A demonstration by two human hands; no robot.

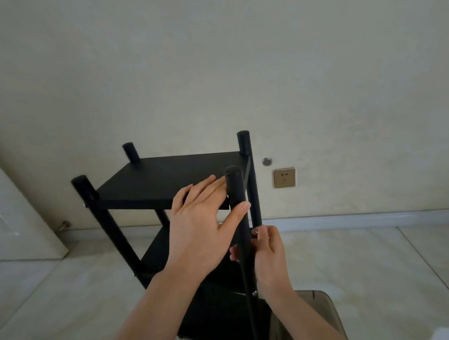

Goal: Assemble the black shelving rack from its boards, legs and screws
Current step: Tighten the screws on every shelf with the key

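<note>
The black shelving rack [150, 183] stands upright on the floor in front of me, with its top board and lower boards fixed between round black legs. My left hand [203, 221] lies with straight fingers on the top board's near right corner, its thumb against the near right leg [235, 187]. Lower on that leg, my right hand [269, 254] pinches a small silver screw [256, 230] at the leg's side, fingers curled around the leg. Silver screw heads show on the left leg [84, 205] and lower on the right leg [254, 294].
A pale wall rises behind the rack, with a wall socket [284, 177] and a round fitting [266, 161] to the right. A white door [6, 217] leans in at the left. A translucent brown container [316, 320] sits at the lower right on the tiled floor.
</note>
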